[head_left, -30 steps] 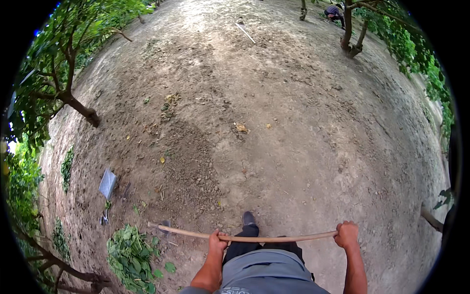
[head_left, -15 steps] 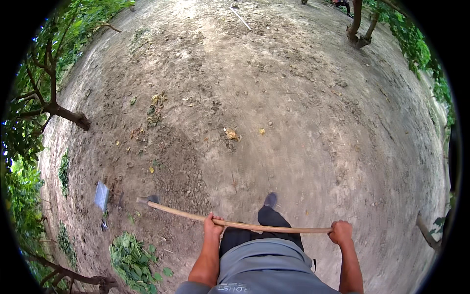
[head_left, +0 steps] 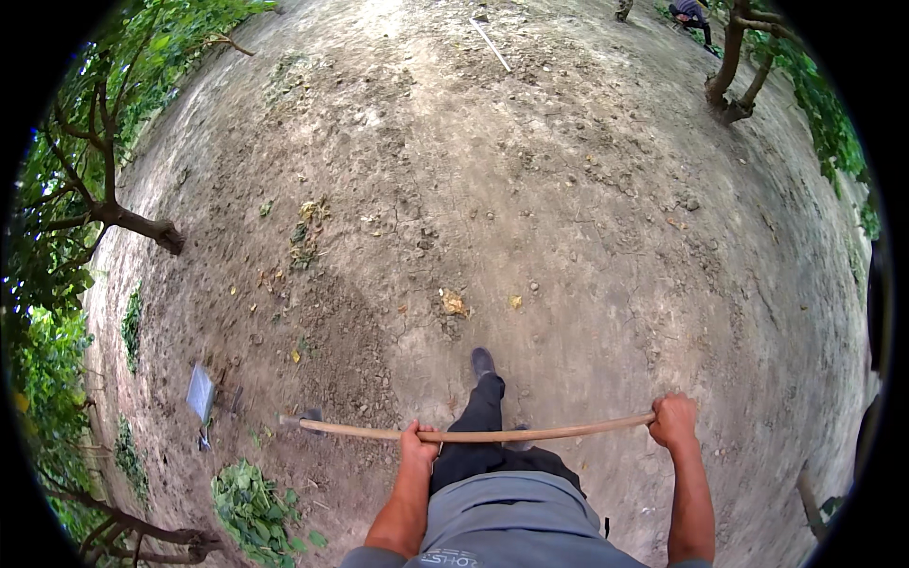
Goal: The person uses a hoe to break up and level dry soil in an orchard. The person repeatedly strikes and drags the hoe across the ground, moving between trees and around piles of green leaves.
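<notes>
A hoe (head_left: 540,434) with a long wooden handle lies across the front of my body, above the ground. My left hand (head_left: 418,442) is closed round the handle near its middle. At the handle's right end, my right hand (head_left: 674,420) is wrapped round the wood. The dark metal head (head_left: 311,417) is at the left end, slightly blurred, over loose soil. One dark shoe (head_left: 483,362) is out in front of me, below the handle.
Left of me are a silvery-blue flat packet (head_left: 201,393) and a heap of cut green leaves (head_left: 254,511). Trees stand left (head_left: 142,227) and far right (head_left: 724,80). A white stick (head_left: 492,45) lies ahead; another person (head_left: 691,14) is at the far right.
I have stepped forward, with a different foot now in front. The hoe's right end has risen in the picture and its head has dropped. Both hands have kept their grip.
</notes>
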Tool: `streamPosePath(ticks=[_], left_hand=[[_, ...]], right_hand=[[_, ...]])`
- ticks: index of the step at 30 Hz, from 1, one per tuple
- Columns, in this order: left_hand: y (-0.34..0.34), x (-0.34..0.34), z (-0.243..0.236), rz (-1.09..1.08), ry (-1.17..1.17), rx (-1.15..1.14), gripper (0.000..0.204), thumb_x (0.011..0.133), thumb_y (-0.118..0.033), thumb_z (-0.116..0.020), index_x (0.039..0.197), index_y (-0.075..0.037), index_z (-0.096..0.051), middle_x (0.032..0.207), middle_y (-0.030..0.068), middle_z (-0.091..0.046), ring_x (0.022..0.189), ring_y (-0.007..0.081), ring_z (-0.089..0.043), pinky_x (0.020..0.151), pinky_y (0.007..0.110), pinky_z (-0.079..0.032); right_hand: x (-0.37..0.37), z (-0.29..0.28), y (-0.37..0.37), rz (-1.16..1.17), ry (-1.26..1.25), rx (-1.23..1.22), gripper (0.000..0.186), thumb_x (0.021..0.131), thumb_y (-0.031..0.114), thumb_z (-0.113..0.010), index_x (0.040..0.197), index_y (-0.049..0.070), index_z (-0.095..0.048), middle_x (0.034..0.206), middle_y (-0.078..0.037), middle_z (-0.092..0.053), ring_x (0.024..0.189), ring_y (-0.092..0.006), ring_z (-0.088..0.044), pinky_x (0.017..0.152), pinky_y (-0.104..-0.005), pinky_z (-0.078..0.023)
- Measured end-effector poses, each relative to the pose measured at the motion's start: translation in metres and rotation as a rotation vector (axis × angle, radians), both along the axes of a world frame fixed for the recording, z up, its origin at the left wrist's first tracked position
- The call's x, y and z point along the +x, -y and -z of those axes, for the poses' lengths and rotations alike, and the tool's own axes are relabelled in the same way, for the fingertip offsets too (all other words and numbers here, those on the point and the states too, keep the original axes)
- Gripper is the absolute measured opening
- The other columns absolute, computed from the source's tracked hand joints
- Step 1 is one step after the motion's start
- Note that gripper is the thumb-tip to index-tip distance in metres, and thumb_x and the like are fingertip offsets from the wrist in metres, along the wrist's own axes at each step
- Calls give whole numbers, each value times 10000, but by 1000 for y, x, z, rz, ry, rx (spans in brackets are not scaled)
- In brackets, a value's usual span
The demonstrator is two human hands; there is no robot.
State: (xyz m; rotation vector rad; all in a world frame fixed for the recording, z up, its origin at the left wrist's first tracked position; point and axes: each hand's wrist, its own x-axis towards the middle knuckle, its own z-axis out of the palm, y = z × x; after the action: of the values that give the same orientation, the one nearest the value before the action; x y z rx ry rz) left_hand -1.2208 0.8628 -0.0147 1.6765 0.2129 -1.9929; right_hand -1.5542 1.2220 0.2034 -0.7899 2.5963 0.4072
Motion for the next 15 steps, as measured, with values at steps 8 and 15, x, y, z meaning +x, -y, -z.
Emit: streamPosePath(ticks=[8,15], left_hand=[[108,-115,14,28,51,28,247,906,-223,-492,692,-132,-410,590,10,-416,548,169,-404,630,373,-404],[198,-206,17,84,-34,-20,156,885,-168,-538,768,-107,-455,635,25,-432,596,184,-440,687,400,-427]], right_hand=[[-109,17,105,1,36,88,128,640,217,-681,716,114,-675,797,-91,-623,786,-279,-594,676,-396,-461],[-163,33,160,123,186,181,216,660,305,-697,789,133,-705,825,-121,-661,798,-301,-633,709,-399,-503]])
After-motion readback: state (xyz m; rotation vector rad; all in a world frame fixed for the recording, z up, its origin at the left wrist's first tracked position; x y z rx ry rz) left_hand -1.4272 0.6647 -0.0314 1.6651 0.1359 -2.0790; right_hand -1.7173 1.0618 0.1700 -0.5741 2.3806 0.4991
